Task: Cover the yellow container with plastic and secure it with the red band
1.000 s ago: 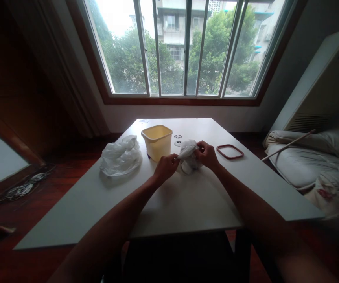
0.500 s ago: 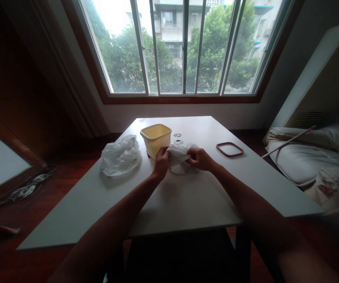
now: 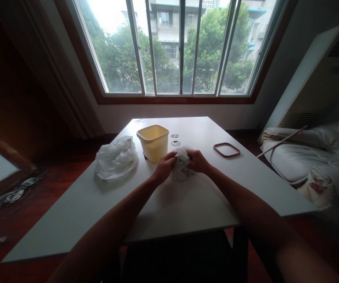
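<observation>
My left hand point(image 3: 165, 166) and my right hand point(image 3: 197, 161) meet over the middle of a white table point(image 3: 181, 200). Both are closed on a small crumpled white plastic bag point(image 3: 182, 158), which is bunched tightly between them just above the tabletop. A yellow plastic tub point(image 3: 153, 142) without a lid stands just behind my left hand. A red-rimmed lid point(image 3: 226, 149) lies flat to the right of my right hand. A second, larger crumpled white plastic bag point(image 3: 115, 158) rests on the table to the left of the tub.
Two round cable holes point(image 3: 175, 139) sit in the tabletop behind the tub. A wide window point(image 3: 175, 47) fills the far wall. White bedding and a thin stick point(image 3: 281, 142) lie to the right of the table. Cables point(image 3: 13, 192) lie on the dark wooden floor at left.
My hands have come closer together and squeezed the small bag into a tighter bundle. The view has shifted slightly to the right.
</observation>
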Available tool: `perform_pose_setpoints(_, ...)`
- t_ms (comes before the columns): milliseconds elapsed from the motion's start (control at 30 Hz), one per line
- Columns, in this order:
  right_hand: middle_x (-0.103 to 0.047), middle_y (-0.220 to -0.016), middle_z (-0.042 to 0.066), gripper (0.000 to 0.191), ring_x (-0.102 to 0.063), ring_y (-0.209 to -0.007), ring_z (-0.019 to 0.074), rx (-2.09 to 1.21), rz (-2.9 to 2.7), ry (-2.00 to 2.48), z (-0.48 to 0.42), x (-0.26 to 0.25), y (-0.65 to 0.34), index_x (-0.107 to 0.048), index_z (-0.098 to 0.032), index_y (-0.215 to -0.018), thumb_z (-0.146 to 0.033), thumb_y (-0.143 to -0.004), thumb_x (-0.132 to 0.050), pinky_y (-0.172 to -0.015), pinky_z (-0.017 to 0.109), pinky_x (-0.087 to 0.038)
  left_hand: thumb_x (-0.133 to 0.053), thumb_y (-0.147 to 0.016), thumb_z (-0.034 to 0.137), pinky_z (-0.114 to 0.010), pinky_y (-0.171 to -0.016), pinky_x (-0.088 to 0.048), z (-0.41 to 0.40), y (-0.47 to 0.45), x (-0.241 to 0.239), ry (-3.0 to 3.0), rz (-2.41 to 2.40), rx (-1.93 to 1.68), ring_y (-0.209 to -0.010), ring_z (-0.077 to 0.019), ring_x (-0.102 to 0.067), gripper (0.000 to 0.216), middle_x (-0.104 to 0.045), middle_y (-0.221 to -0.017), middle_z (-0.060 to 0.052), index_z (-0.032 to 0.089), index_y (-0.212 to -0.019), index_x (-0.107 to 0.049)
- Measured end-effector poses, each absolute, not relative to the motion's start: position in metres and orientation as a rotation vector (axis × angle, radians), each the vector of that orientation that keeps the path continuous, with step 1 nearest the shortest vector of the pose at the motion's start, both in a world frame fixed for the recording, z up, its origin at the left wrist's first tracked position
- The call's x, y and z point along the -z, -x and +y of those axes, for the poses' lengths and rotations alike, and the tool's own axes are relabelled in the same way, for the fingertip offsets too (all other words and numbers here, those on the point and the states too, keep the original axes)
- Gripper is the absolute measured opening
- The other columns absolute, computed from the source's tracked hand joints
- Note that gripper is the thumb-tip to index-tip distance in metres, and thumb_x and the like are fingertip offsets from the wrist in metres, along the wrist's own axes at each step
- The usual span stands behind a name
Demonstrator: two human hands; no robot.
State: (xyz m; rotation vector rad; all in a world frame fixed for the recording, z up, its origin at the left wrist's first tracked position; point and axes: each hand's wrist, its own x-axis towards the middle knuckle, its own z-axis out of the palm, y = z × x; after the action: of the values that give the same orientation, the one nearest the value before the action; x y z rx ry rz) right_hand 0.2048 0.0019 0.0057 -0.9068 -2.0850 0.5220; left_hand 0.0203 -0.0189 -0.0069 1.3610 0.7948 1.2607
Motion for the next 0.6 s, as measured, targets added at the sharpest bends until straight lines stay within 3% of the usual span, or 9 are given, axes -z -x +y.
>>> perform_pose_setpoints(100,-0.067,-0.074,0.000,0.012,-0.056,-0.068,0.0141,-0.558,-2.025,0.913,0.003,-0.011,-0.206,-0.066,-0.014,-0.077,-0.018,-0.067,-0.061,-0.059,0.022,-0.043,-0.060,-0.084,0.034,-0.033,-0.091,-0.049,-0.026,-0.020,0.002,-1.716,0.878,-1.301,-0.102,-0.0238,-0.065,0.034,-0.072,-0.111,-0.008,0.017,-0.112,-0.071)
perform_pose_setpoints(233,-0.064,-0.064,-0.001,0.013,-0.058,-0.053,0.0129,-0.719,-1.732,1.033,0.026,-0.024,-0.222,-0.065,-0.014,-0.078,-0.018,-0.068,-0.058,-0.048,0.022,-0.046,-0.051,-0.093,0.030,-0.040,-0.106,-0.043,-0.036,-0.010,-0.013,-2.249,0.975,-1.337,-0.126,-0.0263,-0.056,0.049,-0.057,-0.141,-0.010,0.022,-0.141,-0.052)
perform_pose_setpoints(333,-0.063,-0.065,-0.001,0.014,-0.059,-0.050,0.0116,-0.689,-1.460,1.115,0.063,-0.044,-0.248,-0.065,-0.012,-0.083,-0.019,-0.070,-0.062,-0.046,0.023,-0.050,-0.051,-0.093,0.028,-0.047,-0.117,-0.030,-0.030,0.012,-0.027,-2.537,1.299,-1.439,-0.139,-0.0295,-0.043,0.049,-0.048,-0.150,-0.010,0.023,-0.142,-0.051)
perform_pose_setpoints(467,-0.069,-0.082,0.007,0.017,-0.062,-0.059,0.0090,-0.471,-1.229,1.245,0.115,-0.076,-0.290,-0.065,-0.007,-0.092,-0.019,-0.081,-0.061,-0.055,0.021,-0.052,-0.056,-0.090,0.033,-0.054,-0.118,-0.022,-0.009,0.046,-0.031,-2.431,1.831,-1.657,-0.147,-0.0354,-0.029,0.055,-0.034,-0.159,-0.013,0.023,-0.143,-0.049)
perform_pose_setpoints(600,-0.072,-0.099,0.013,0.023,-0.068,-0.081,0.0188,-0.166,-1.245,1.524,0.148,-0.087,-0.321,-0.067,-0.009,-0.100,-0.016,-0.078,-0.066,-0.063,0.026,-0.055,-0.059,-0.088,0.039,-0.058,-0.117,-0.022,0.006,0.065,-0.018,-2.322,1.979,-1.642,-0.149,-0.0388,-0.024,0.060,-0.028,-0.161,-0.015,0.024,-0.145,-0.047)
